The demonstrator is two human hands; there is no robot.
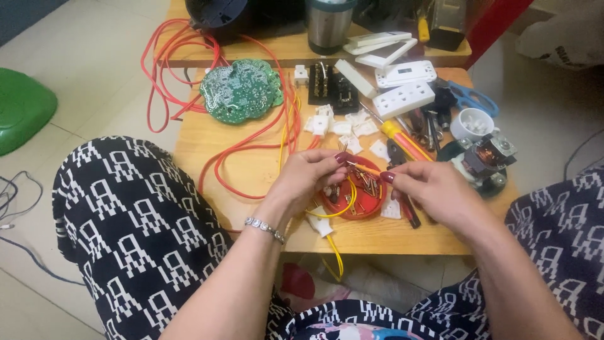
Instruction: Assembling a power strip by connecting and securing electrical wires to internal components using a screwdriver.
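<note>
Both hands' grip pinches an orange wire above a red dish.

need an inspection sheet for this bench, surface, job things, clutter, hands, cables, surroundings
surface: low wooden table, crowded along its far and right parts
job's things: thin orange wire pinched between both hands above a red dish of small metal parts
clutter: green circuit board, white sockets, white connectors, screwdrivers, blue scissors, small motor, white cup, steel tumbler
grippers: left hand and right hand both shut on the wire
cables: red cable looped over the table's left; yellow wire hanging off the near edge
surroundings: tiled floor, green stool
</note>
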